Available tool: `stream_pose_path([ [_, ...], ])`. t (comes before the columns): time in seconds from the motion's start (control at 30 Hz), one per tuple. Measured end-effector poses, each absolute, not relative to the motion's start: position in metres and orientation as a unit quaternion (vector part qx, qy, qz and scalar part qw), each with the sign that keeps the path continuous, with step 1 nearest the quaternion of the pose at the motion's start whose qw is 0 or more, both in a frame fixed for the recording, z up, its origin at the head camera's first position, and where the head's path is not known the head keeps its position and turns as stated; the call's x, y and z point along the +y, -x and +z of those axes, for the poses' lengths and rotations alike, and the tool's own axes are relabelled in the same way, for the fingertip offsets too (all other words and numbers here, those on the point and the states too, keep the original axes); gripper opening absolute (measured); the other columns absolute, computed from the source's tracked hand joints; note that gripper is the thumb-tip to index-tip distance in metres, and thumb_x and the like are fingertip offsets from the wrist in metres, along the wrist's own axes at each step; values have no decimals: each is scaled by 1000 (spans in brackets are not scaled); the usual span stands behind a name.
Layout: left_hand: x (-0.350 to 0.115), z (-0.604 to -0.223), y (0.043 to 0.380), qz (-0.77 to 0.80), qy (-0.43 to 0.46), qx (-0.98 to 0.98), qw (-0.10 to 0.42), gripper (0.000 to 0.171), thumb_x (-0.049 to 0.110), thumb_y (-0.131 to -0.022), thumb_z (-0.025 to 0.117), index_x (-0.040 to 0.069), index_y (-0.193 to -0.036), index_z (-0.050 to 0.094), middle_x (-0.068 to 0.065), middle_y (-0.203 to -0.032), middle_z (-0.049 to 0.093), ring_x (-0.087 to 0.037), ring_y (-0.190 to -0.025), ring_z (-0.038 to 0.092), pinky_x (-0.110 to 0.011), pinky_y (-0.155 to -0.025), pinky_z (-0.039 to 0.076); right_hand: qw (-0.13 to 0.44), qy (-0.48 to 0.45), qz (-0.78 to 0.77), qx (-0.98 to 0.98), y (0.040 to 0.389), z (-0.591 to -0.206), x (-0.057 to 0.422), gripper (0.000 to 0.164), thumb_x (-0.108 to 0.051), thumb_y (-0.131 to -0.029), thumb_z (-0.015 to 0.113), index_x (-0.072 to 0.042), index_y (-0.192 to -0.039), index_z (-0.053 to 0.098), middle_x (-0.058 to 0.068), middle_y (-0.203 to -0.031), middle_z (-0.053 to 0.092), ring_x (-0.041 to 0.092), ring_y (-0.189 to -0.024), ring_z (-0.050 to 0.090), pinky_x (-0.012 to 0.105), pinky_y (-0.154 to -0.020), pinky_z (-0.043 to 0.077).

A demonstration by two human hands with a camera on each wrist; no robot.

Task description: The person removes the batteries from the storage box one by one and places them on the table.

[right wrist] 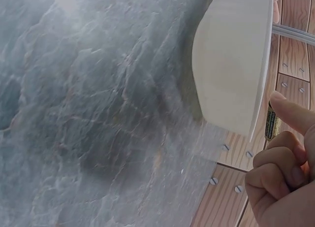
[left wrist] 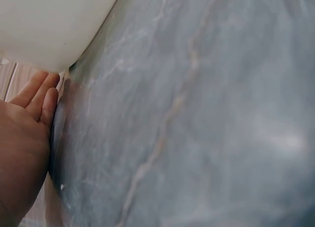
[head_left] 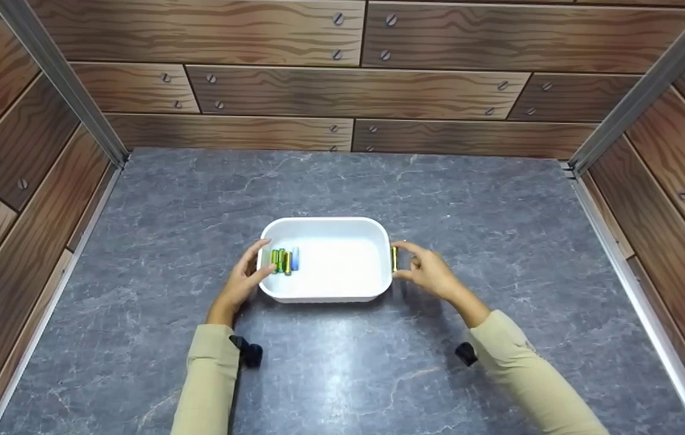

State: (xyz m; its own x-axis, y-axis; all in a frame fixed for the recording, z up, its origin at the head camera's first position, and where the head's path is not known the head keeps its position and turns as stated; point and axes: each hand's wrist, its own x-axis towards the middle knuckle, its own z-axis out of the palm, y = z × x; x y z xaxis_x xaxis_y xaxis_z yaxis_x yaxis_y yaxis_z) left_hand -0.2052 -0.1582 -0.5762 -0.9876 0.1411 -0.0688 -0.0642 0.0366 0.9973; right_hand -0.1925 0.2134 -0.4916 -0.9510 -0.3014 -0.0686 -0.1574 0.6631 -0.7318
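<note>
A white plastic tub [head_left: 342,266] with rounded corners stands on the grey marbled tabletop. My left hand [head_left: 243,278] holds its left end, thumb and index fingertips over the rim and the other fingers [left wrist: 37,91] along the outside wall. Inside, near that thumb, several batteries lie side by side: green and gold ones [head_left: 281,261] and a light blue one [head_left: 295,258]. Just outside the right end, my right hand [head_left: 430,272] pinches a gold and black battery [right wrist: 271,123] lengthwise between thumb and index finger. Its other fingers [right wrist: 275,163] are curled into the palm.
Wood-patterned panels [head_left: 354,90] wall the tabletop [head_left: 469,205] at the back and both sides. Metal rails [head_left: 638,90] run up the corners. A black wrist camera [head_left: 250,353] is at the left sleeve, another [head_left: 466,353] at the right.
</note>
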Motion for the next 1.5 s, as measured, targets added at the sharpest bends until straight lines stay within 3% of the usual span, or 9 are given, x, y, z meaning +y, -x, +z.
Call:
stream_pose_path([
  [0.13, -158, -576, 205, 703, -34, 707, 70, 59, 0, -92, 57, 6, -147, 36, -25, -147, 43, -36, -133, 45, -17, -88, 46, 91, 127, -391, 907, 193, -496, 218, 59, -9, -80, 75, 0, -134, 52, -9, -51, 34, 1, -46, 29, 17, -48, 27],
  [0.67, -158, -577, 205, 698, -27, 712, 72, 59, 3, -92, 58, 7, -147, 37, -23, -150, 41, -34, -137, 42, -17, -94, 42, 99, 105, -411, 900, 200, -520, 230, 59, -4, -79, 74, 2, -133, 51, -11, -50, 35, 0, -45, 30, 15, -45, 25],
  [0.93, -158, -576, 205, 696, -30, 714, 73, 58, 4, -93, 58, 7, -147, 36, -21, -153, 38, -34, -141, 38, -28, -102, 41, 78, 130, -430, 890, 203, -532, 232, 58, -9, -77, 76, 3, -128, 53, -15, -50, 36, -1, -44, 32, 18, -44, 27],
  [1.23, -158, -576, 205, 689, -22, 721, 72, 57, 5, -93, 58, 8, -147, 38, -23, -149, 42, -34, -136, 44, -25, -96, 45, 108, 69, -379, 916, 210, -544, 226, 60, -5, -78, 75, 2, -133, 52, -11, -49, 36, 2, -44, 32, 18, -45, 26],
  [1.5, -159, -576, 206, 692, -30, 718, 71, 58, 4, -93, 58, 7, -146, 37, -22, -151, 40, -34, -140, 39, -23, -99, 41, 125, 59, -379, 915, 212, -546, 224, 62, -5, -78, 74, 2, -135, 50, -10, -50, 36, 4, -44, 32, 18, -46, 27],
])
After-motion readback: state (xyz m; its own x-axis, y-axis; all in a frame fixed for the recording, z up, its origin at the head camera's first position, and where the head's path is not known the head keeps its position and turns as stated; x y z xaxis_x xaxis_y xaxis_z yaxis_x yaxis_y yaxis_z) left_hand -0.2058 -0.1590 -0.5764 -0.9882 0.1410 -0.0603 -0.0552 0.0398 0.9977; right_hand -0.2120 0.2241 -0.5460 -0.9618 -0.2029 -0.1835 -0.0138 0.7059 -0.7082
